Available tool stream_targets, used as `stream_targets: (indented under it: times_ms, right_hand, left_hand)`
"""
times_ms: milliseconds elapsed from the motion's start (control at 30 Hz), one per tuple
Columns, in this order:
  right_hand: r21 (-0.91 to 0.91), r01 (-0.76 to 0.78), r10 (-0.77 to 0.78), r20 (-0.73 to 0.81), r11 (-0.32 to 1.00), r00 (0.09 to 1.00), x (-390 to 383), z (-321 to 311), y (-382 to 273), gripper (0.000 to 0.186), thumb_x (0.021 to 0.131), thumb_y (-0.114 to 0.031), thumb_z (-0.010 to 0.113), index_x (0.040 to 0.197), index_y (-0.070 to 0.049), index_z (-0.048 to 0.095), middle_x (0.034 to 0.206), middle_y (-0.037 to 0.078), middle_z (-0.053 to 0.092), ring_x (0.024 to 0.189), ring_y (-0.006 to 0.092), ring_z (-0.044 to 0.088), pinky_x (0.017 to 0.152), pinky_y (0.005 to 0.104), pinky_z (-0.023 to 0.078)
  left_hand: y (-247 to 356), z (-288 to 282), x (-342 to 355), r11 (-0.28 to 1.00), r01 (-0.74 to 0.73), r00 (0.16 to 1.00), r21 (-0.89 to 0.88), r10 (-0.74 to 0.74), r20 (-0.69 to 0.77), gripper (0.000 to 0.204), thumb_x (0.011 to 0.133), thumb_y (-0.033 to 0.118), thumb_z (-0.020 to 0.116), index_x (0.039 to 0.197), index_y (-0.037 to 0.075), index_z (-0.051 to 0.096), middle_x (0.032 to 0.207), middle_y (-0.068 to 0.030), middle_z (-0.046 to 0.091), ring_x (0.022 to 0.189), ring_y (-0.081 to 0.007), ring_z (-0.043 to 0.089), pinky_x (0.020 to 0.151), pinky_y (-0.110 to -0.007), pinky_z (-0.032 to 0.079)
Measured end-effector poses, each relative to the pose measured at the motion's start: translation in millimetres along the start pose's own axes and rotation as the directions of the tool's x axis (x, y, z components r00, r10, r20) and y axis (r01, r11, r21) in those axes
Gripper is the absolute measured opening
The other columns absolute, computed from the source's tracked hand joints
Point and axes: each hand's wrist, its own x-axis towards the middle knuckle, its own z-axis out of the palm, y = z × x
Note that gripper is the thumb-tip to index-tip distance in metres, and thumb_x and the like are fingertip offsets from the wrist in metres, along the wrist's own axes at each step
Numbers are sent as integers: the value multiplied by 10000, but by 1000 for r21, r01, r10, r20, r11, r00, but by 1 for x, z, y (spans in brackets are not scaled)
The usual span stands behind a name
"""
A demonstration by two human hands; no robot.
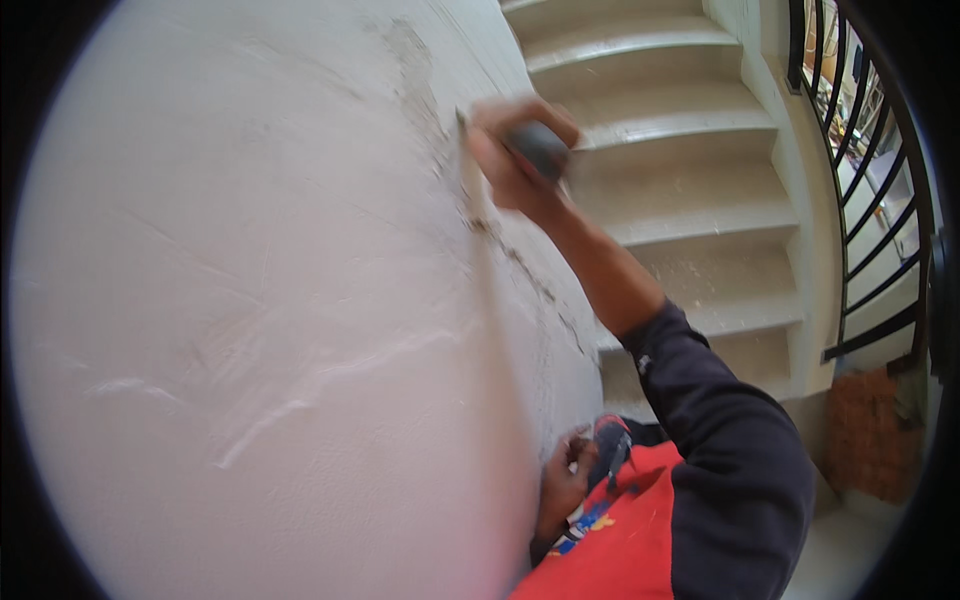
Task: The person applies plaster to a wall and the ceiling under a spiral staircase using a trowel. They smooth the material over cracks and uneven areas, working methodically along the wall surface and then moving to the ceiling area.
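Observation:
My right hand (pixel 505 150) is closed around the grey handle (pixel 540 150) of a wide-bladed scraper, blurred by motion. Its thin blade (pixel 470 170), seen nearly edge-on, lies at the pale plastered wall (pixel 250 250). Just below the blade, a rough, broken line (pixel 525 268) runs down the wall beside the stairs. Low in the view, my left hand (pixel 568 485) is by the wall in front of my red shirt, its fingers curled. Whether anything is inside them is hidden.
Pale stairs (pixel 690 190) rise to the right of the wall. Beyond them stands a black metal railing (pixel 880 190). Reddish-brown brickwork (pixel 873 435) shows at the lower right. A blurred pale streak (pixel 497 380) crosses the middle of the view.

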Motion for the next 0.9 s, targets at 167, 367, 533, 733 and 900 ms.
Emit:
stream_targets:
  times_ms: [167,367,533,733,900]
  right_hand:
    - [441,-113,59,135,890,989,1,-2,-11,193,842,-86,605,795,-78,418,631,42,405,514,156,367,597,311,416]
    - [465,73,-84,3,882,996,13,15,-31,125,693,6,597,610,-11,505,479,44,455,421,112,471,418,245,409]
    - [247,1,15,-62,969,998,9,20,3,106,667,9,581,604,-32,507,475,52,475,405,138,487,395,245,386]
    - [473,-122,206,-129,873,970,32,19,-15,68,677,40,569,680,-17,532,512,45,511,419,116,487,398,237,387]
    - [379,81,-89,3,922,996,15,20,-16,63,687,31,562,674,-27,542,523,24,535,422,138,503,422,222,398]
  left_hand:
    - [-10,7,3,997,-47,999,60,48,-24,337,912,131,574,1196,-30,492,951,-100,605,881,-158,591,800,-279,478]
    - [3,7,-5,999,24,997,-30,-26,-68,311,922,115,547,1195,-24,497,961,-110,615,862,-153,593,797,-276,469]
    - [10,4,-3,1000,5,1000,-7,-5,-19,321,923,129,554,1206,-12,496,939,-102,604,848,-154,582,806,-281,464]
    - [1,7,6,1000,11,1000,1,-11,-2,330,917,106,557,1214,-20,485,954,-108,599,881,-161,581,804,-289,477]
    - [1,9,3,999,35,999,-16,-35,-39,347,915,119,569,1218,-26,482,965,-98,601,886,-156,582,819,-277,468]
